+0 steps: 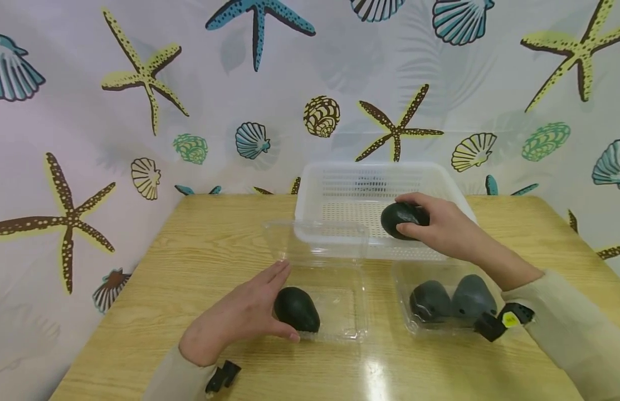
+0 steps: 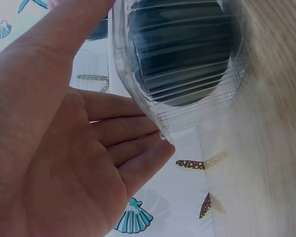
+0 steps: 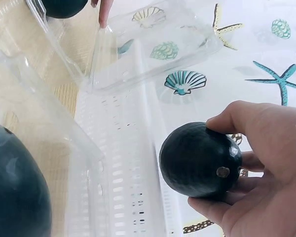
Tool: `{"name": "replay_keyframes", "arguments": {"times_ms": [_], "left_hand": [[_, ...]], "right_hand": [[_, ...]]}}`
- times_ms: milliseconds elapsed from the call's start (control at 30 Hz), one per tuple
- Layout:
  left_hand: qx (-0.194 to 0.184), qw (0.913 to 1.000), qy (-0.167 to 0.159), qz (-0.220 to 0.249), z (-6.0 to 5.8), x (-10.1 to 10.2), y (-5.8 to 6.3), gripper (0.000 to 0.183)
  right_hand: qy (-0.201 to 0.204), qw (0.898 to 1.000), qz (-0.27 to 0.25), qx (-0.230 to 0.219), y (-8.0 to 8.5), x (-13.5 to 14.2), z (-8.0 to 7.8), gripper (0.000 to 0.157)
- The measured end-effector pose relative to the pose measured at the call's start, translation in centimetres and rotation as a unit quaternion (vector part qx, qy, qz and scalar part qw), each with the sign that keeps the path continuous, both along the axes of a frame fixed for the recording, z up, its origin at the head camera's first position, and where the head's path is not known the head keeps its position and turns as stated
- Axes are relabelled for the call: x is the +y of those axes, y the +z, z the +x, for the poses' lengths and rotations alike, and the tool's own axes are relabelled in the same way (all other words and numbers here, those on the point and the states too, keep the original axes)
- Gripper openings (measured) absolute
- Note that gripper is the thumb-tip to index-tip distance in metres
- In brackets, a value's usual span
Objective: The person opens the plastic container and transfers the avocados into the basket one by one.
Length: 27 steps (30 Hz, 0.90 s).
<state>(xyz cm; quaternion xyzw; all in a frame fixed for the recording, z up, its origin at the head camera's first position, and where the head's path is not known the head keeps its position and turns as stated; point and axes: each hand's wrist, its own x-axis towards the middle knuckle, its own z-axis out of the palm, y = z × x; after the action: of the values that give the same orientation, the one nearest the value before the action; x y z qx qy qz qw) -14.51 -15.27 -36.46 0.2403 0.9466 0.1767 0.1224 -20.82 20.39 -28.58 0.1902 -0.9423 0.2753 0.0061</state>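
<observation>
Over the white basket, my right hand (image 1: 447, 225) grips a dark green avocado (image 1: 394, 220), thumb on one side and fingers round the other. The right wrist view shows the stem end of that avocado (image 3: 195, 160). My left hand (image 1: 242, 312) lies along the left side of a clear plastic clamshell (image 1: 340, 312), fingers straight and fingertips at its edge. Inside this clamshell sits one avocado (image 1: 296, 308), towards the left. Its hinged lid (image 1: 315, 245) is folded back and overlaps the basket's front.
At the back of the wooden table (image 1: 199, 239) stands the perforated white basket (image 1: 310, 192). A second clear container (image 1: 405, 309), at the right below my right forearm, contains two avocados (image 1: 430, 301). Behind the table hangs a cloth (image 1: 289, 72) printed with shells and starfish.
</observation>
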Motion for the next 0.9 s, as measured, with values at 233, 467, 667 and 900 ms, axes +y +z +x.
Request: {"name": "replay_keyframes", "arguments": {"times_ms": [233,467,667,900], "left_hand": [[-0.004,1.0000,0.007,-0.005,-0.1,-0.1,-0.2,0.121],[-0.001,1.0000,0.000,0.001,-0.1,-0.2,-0.3,0.121],[0.003,1.0000,-0.003,-0.001,-0.1,-0.3,-0.3,0.122],[0.002,1.0000,-0.008,0.003,-0.1,-0.3,-0.2,0.122]], "right_hand": [[-0.004,1.000,0.004,-0.019,-1.0,-0.5,-1.9,0.054],[0.016,0.999,0.039,-0.031,-2.3,-0.9,-3.6,0.049],[0.021,0.997,0.064,-0.029,-3.0,-1.5,-4.7,0.048],[0.024,0.995,0.089,-0.037,-3.7,-1.7,-5.8,0.046]]}}
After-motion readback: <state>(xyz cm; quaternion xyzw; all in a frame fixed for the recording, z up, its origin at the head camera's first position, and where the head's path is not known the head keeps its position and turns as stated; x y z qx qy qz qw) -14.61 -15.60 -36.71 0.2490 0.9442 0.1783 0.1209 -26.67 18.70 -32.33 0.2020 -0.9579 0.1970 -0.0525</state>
